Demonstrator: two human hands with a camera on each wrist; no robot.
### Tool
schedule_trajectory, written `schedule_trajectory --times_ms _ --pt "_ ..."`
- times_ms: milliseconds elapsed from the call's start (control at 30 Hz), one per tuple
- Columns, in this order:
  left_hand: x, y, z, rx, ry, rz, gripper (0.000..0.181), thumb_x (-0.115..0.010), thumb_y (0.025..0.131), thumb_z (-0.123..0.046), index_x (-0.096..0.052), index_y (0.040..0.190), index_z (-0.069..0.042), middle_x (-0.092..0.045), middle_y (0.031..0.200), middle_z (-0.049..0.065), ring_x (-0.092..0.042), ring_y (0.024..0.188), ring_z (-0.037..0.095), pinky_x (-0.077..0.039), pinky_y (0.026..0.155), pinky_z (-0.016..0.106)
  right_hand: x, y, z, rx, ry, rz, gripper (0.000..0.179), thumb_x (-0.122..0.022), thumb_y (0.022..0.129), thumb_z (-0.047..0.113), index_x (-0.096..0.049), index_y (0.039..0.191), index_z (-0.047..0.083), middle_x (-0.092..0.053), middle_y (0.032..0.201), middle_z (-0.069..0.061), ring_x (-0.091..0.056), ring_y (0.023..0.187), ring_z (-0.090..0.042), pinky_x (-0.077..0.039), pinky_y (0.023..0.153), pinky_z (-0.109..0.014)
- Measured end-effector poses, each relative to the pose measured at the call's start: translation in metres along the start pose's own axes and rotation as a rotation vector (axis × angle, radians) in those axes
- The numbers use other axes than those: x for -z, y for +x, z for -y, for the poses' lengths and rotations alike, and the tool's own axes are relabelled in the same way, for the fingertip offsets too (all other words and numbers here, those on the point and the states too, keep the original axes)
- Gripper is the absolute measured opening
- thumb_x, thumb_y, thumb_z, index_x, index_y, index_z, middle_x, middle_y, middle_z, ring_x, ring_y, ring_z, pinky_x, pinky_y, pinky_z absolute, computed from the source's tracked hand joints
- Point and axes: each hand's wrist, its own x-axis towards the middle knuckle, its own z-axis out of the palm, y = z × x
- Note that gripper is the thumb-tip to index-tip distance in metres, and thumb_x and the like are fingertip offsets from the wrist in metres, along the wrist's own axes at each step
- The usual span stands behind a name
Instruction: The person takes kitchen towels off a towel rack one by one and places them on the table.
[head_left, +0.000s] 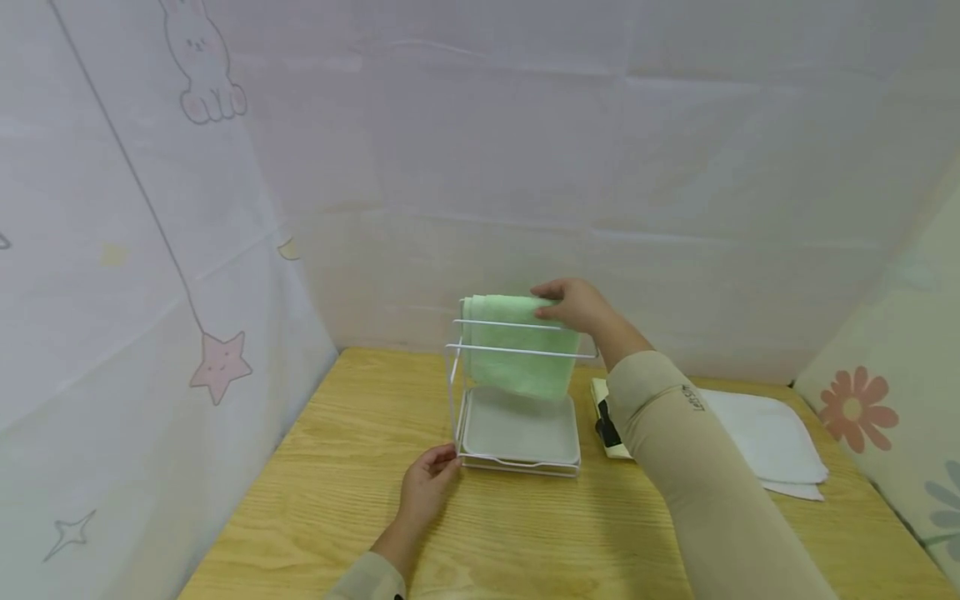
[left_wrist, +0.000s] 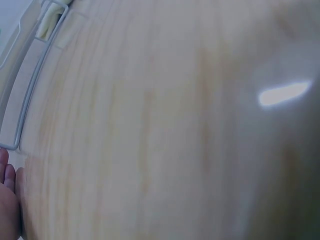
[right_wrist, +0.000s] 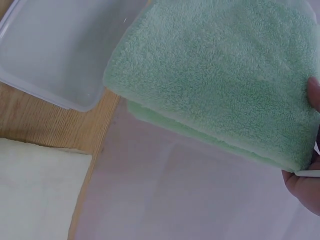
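A folded light green towel [head_left: 517, 354] drapes over the rear top bar of a white wire towel rack [head_left: 517, 350]. At the towel's upper right, my right hand [head_left: 573, 307] pinches its edge beside the bar. The right wrist view shows the fluffy face of the towel [right_wrist: 215, 75], with the thumb and fingers [right_wrist: 302, 187] at its edge. My left hand [head_left: 429, 483] holds the rack's lower front left corner, low by the table. In the left wrist view only part of that hand [left_wrist: 9, 200] appears. A pale tray [head_left: 521, 425] sits in the rack's base.
On the wooden table [head_left: 360, 467], a white folded cloth [head_left: 772, 437] lies to the right. Between it and the rack is a pale yellow item [head_left: 617, 450] with a black part, partly behind the right sleeve. A printed curtain [head_left: 480, 167] stands close behind the table.
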Motion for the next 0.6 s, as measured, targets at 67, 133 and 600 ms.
schedule_trajectory --times_ms 67,133,600 --pt "-0.0004 0.0031 0.0085 0.003 -0.002 -0.001 0.029 -0.067 0.089 0.0 -0.062 0.115 0.013 -0.066 0.109 0.03 -0.065 0.086 0.007 -0.053 0.076 0.012 0.0003 -0.0009 0.0 -0.021 0.015 -0.011 0.049 -0.066 0.094 0.023 -0.053 0.141 0.013 -0.051 0.147 -0.008 -0.042 0.139 -0.029 -0.035 0.117 -0.046" --pt "-0.0004 0.0034 0.0092 0.001 -0.007 -0.003 0.029 -0.068 0.089 -0.001 -0.063 0.115 0.012 -0.066 0.109 0.029 -0.064 0.085 0.004 -0.054 0.076 0.012 0.001 -0.0014 0.0002 -0.033 0.034 -0.023 0.047 -0.066 0.095 0.023 -0.054 0.14 0.014 -0.052 0.147 -0.008 -0.042 0.139 -0.029 -0.036 0.116 -0.046" --pt "0.0004 0.0044 0.009 0.008 -0.005 0.008 0.029 -0.068 0.089 -0.002 -0.063 0.115 0.01 -0.067 0.109 0.026 -0.063 0.085 0.003 -0.053 0.077 0.012 0.0087 -0.0033 0.0086 -0.035 0.073 -0.106 0.038 -0.066 0.094 0.026 -0.063 0.131 0.015 -0.057 0.142 -0.009 -0.044 0.137 -0.03 -0.035 0.116 -0.048"
